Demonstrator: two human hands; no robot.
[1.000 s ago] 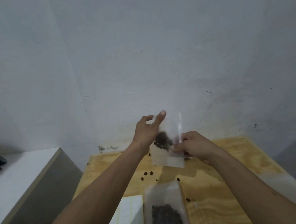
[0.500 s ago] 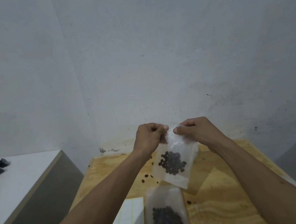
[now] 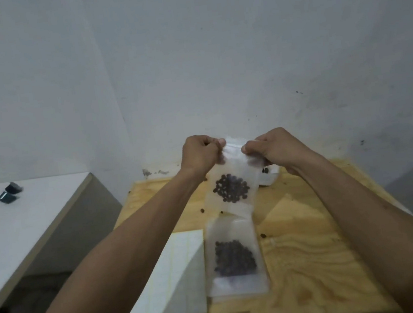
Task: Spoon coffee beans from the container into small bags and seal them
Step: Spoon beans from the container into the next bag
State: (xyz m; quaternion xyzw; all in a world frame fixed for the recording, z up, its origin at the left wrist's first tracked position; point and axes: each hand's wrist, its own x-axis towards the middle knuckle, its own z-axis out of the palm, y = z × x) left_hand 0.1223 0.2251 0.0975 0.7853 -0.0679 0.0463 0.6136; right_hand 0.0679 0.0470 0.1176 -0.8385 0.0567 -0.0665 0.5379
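Plywood table (image 3: 306, 261) against a bare grey-white wall (image 3: 212, 50), seen from above. Held bag (image 3: 229, 177): small, clear, hanging in the air over the far half of the table, top edge up, slightly tilted. Coffee beans (image 3: 231, 188) bunched in the bag's middle. Left hand (image 3: 200, 154) pinching the bag's top edge at the left, thumb and fingers closed on the plastic. Right hand (image 3: 275, 147) pinching the same top edge at the right, fingers curled shut on it. Hands close together, a short strip of bag top between them. Cannot tell if the top strip is pressed shut. Second bag (image 3: 235, 255) lying flat on the table directly below the held one, dark beans inside, nearer the camera. White lined sheets (image 3: 176, 273) just left of the flat bag, touching or nearly so. Loose beans (image 3: 263, 235) scattered on the wood around both bags. White object (image 3: 269, 175) behind the right wrist, mostly hidden. Grey-white side table (image 3: 25, 227) well apart at left, two small dark items (image 3: 9, 192) on its far end.
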